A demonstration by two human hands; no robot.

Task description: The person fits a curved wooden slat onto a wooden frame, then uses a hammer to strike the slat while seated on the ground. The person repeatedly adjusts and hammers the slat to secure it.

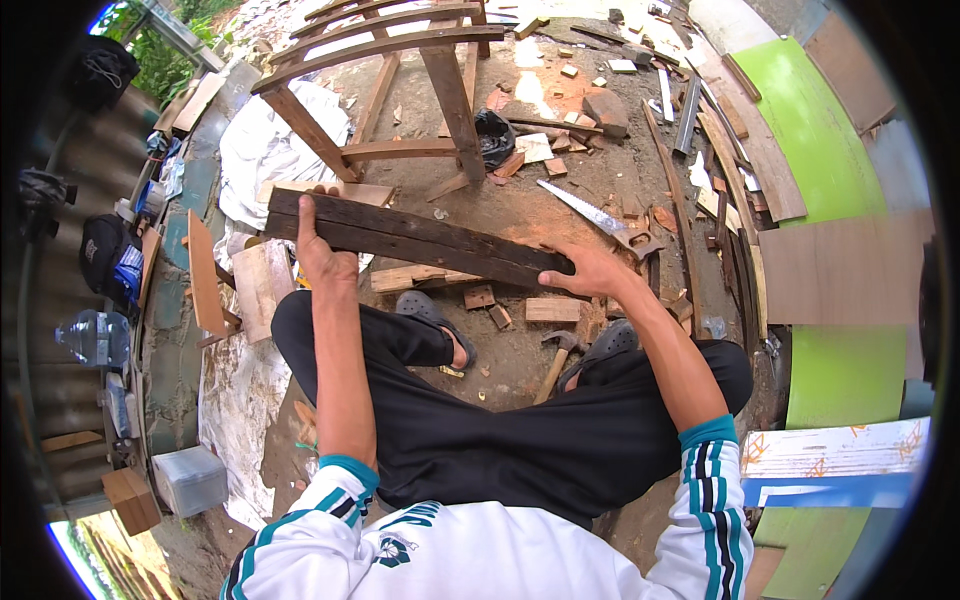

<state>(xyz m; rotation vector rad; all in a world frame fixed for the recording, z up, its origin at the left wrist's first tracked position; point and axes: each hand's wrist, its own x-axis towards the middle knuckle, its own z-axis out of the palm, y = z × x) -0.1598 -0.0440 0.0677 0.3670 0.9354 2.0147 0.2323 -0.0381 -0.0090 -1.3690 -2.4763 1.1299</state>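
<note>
A long dark-brown wooden beam (420, 238) is held up in front of my knees, its left end higher in the picture than its right. My left hand (325, 250) grips it near the left end, thumb on the near face. At the other end my right hand (585, 270) wraps round the beam, thumb toward me. Below the beam lie a pale wood piece (410, 278) and a small wood block (553, 310) on the ground. A hammer (556, 365) rests between my feet, and a handsaw (600, 215) lies beyond my right hand.
A wooden frame (445, 90) with curved slats stands ahead. White cloth (270, 150) is heaped at the left, above a clear plastic box (190, 480). Wood scraps and long strips (672, 200) litter the ground. Green boards (820, 150) line the right side.
</note>
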